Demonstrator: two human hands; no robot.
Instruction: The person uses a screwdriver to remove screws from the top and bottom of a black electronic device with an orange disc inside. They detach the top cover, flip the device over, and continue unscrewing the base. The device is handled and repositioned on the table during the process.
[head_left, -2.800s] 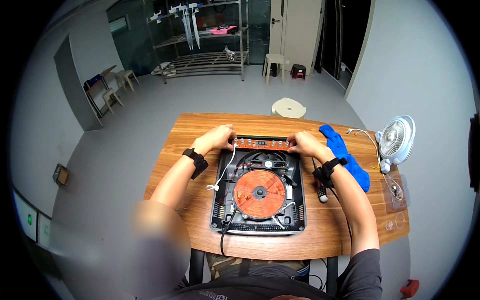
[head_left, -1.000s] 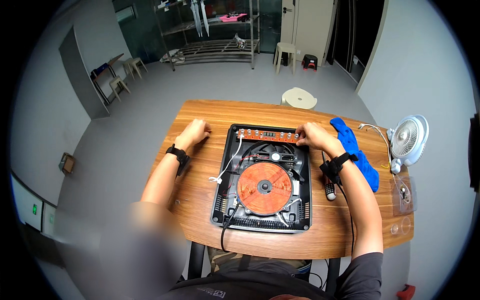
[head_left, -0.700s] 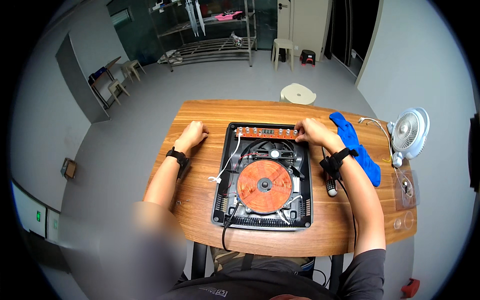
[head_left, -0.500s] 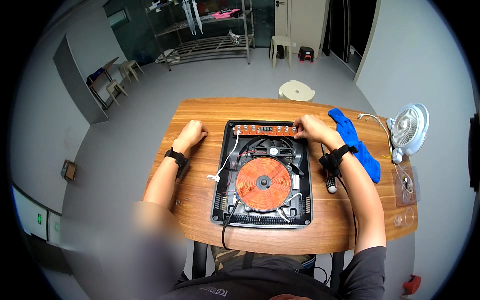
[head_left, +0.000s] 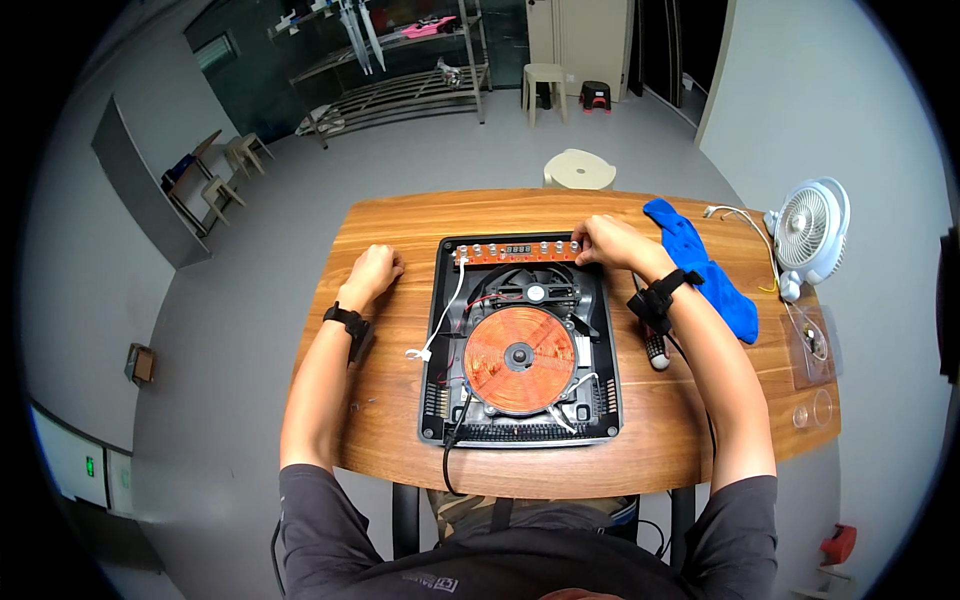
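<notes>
An opened induction cooker base point(head_left: 612, 425) lies on the table, its black housing holding a round copper coil point(head_left: 498, 345) and a small black cooling fan point(head_left: 536, 293). Along the housing's far edge runs an orange control circuit board point(head_left: 518, 253) with a small display and several buttons. My right hand point(head_left: 608, 243) pinches the right end of this board. To the left of the housing, my left hand point(head_left: 372, 270) rests on the wood with fingers curled in, and nothing shows in it. A white cable with a connector point(head_left: 420, 354) hangs from the board's left end over the housing's left side.
A screwdriver-like tool point(head_left: 656, 352) lies right of the housing, under my right forearm. Beyond are a blue cloth point(head_left: 705, 268), a white fan point(head_left: 810, 232) and a clear tray point(head_left: 815, 350). Tiny metal pieces point(head_left: 362, 405) lie by my left forearm. A black cord point(head_left: 447, 470) trails toward me.
The whole view has shifted slightly. Both hands keep nearly the same places against the cooker, the right one still at the board's right end.
</notes>
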